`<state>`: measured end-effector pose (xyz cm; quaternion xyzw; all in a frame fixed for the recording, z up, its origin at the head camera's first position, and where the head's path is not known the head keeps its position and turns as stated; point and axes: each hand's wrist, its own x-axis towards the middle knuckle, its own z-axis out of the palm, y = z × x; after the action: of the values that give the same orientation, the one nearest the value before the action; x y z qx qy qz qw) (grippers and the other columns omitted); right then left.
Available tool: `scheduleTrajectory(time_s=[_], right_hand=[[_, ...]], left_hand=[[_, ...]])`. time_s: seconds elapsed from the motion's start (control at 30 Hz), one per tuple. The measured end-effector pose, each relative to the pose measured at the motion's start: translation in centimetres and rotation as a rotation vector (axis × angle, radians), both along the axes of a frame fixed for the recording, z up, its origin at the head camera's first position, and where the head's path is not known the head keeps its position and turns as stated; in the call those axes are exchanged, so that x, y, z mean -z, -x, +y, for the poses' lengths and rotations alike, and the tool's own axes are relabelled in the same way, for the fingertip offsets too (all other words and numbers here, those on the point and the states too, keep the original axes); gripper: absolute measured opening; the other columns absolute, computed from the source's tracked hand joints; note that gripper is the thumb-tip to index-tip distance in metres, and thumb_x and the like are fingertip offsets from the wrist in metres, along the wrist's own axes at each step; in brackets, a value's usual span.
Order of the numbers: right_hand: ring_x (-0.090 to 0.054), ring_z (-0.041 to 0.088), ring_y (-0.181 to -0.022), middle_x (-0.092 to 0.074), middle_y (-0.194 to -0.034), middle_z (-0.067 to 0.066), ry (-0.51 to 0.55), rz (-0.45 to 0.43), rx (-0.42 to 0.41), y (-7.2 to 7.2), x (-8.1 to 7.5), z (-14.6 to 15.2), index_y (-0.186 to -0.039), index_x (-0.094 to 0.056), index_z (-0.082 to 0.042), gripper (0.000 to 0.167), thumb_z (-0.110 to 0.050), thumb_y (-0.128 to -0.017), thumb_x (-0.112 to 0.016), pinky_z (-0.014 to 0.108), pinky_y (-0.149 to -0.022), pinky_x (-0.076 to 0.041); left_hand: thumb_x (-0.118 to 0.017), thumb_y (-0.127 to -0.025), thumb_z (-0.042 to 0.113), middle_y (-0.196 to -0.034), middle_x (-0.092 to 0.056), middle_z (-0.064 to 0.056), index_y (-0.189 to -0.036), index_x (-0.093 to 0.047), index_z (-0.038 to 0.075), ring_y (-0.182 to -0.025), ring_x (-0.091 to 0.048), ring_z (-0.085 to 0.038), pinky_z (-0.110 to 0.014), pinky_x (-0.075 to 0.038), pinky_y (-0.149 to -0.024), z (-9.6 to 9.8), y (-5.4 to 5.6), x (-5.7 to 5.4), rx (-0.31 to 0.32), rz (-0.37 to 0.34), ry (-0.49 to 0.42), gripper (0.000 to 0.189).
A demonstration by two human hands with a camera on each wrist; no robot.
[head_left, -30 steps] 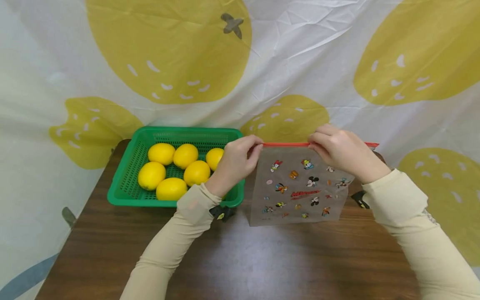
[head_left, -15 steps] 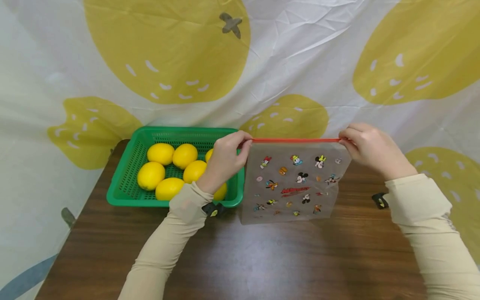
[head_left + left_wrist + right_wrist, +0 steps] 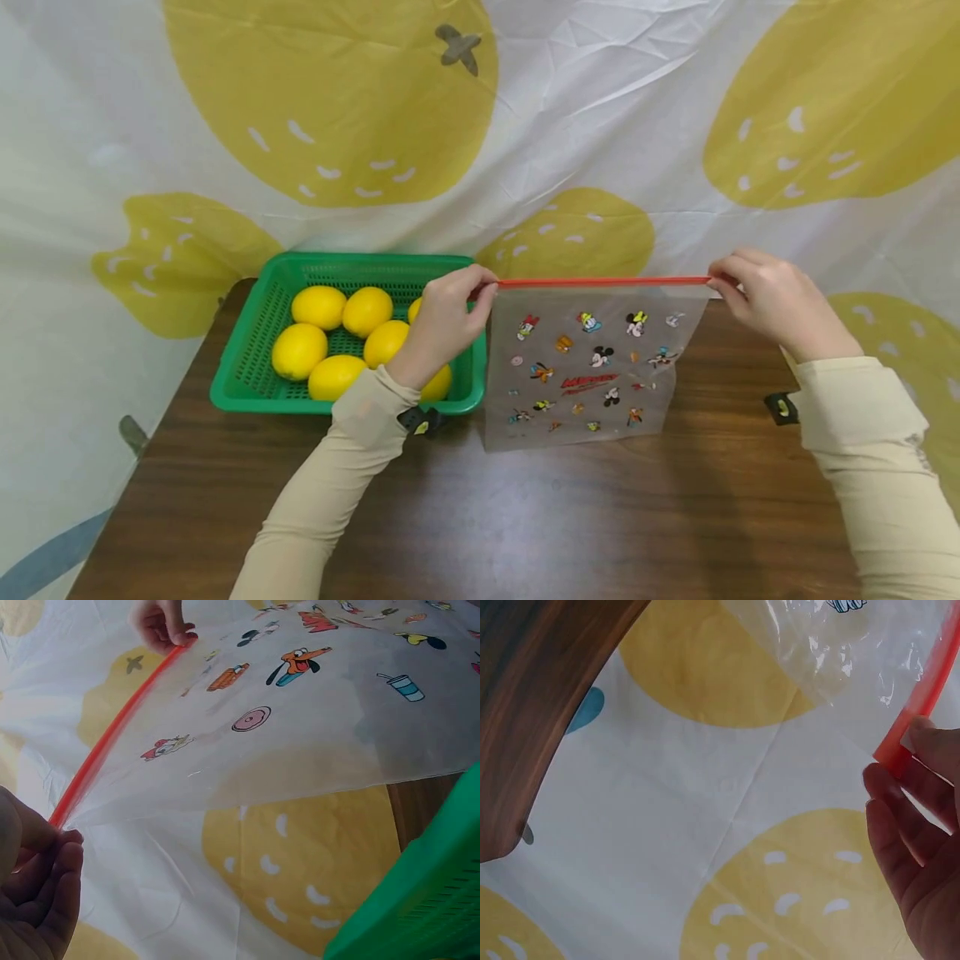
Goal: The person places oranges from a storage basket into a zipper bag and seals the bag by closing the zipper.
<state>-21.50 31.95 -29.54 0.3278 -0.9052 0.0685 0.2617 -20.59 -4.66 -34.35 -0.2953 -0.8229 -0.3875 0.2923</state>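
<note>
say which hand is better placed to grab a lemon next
Probably the left hand: it is nearer the green basket and its lemons, while the right hand is at the far end of the bag. Both pinch the red strip, so the left would have to let go first.

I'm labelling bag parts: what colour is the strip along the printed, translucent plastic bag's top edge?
The long, thin strip is red-orange, showing best in the head view.

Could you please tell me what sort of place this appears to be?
Probably an indoor tabletop workspace, perhaps a staged one, though the wider room is out of view. A dark wooden table stands before a yellow-printed cloth, with a green basket of lemons on it.
</note>
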Motion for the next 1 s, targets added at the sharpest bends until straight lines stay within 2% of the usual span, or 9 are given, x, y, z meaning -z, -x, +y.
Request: scheduleTrajectory(time_s=[0.2, 0.33, 0.57, 0.7, 0.87, 1.0], right_hand=[[-0.054, 0.025, -0.065, -0.059, -0.076, 0.011, 0.017, -0.076, 0.028, 0.1, -0.2, -0.3, -0.085, -0.059, 0.001, 0.013, 0.006, -0.075, -0.066, 0.041, -0.061, -0.045], [-0.054, 0.024, -0.068, -0.06, -0.076, 0.011, 0.014, -0.112, 0.042, 0.8, -0.3, -0.6, -0.085, -0.059, 0.0, 0.009, 0.004, -0.078, -0.063, 0.04, -0.064, -0.045], [-0.056, 0.029, -0.072, -0.06, -0.081, 0.015, 0.002, -0.147, 0.03, 3.3, -0.8, -1.3, -0.088, -0.059, 0.003, 0.007, 0.004, -0.081, -0.061, 0.043, -0.068, -0.045], [-0.055, 0.029, -0.07, -0.06, -0.081, 0.016, -0.018, -0.14, 0.019, 4.6, -1.0, -2.1, -0.089, -0.059, 0.004, 0.007, 0.004, -0.082, -0.06, 0.043, -0.067, -0.045], [-0.057, 0.031, -0.071, -0.06, -0.083, 0.016, -0.033, -0.153, 0.057, 5.5, -1.3, -3.2, -0.09, -0.06, 0.003, 0.007, 0.0, -0.084, -0.059, 0.044, -0.067, -0.045], [-0.058, 0.033, -0.073, -0.061, -0.086, 0.017, -0.045, -0.139, 0.083, 6.0, -1.1, -3.8, -0.091, -0.061, 0.004, 0.008, -0.001, -0.085, -0.058, 0.044, -0.066, -0.046]], left_hand=[[-0.056, -0.087, 0.006, -0.077, -0.063, -0.006, -0.086, -0.064, 0.001, -0.067, -0.056, -0.013, -0.021, -0.049, -0.064, -0.2, -0.5, 0.3, 0.015, -0.02, 0.007, 0.009], [-0.057, -0.086, 0.006, -0.076, -0.063, -0.005, -0.085, -0.064, 0.002, -0.065, -0.055, -0.012, -0.02, -0.048, -0.063, 0.1, -1.4, 0.0, 0.036, -0.016, 0.014, 0.008], [-0.056, -0.085, 0.004, -0.073, -0.061, -0.004, -0.081, -0.062, 0.003, -0.06, -0.051, -0.011, -0.017, -0.044, -0.059, 0.9, -3.8, -0.5, 0.09, 0.072, 0.041, 0.008], [-0.056, -0.084, 0.003, -0.073, -0.062, -0.005, -0.079, -0.062, 0.004, -0.061, -0.054, -0.013, -0.018, -0.046, -0.061, 1.4, -4.8, -0.6, 0.09, 0.125, 0.053, 0.008], [-0.056, -0.083, 0.003, -0.071, -0.062, -0.005, -0.079, -0.063, 0.003, -0.063, -0.055, -0.014, -0.019, -0.048, -0.064, 1.8, -5.4, -0.2, 0.081, 0.15, 0.008, 0.008], [-0.056, -0.082, 0.002, -0.069, -0.06, -0.005, -0.078, -0.062, 0.002, -0.059, -0.052, -0.013, -0.017, -0.047, -0.06, 2.3, -5.4, 0.2, 0.068, 0.145, -0.045, 0.007]])
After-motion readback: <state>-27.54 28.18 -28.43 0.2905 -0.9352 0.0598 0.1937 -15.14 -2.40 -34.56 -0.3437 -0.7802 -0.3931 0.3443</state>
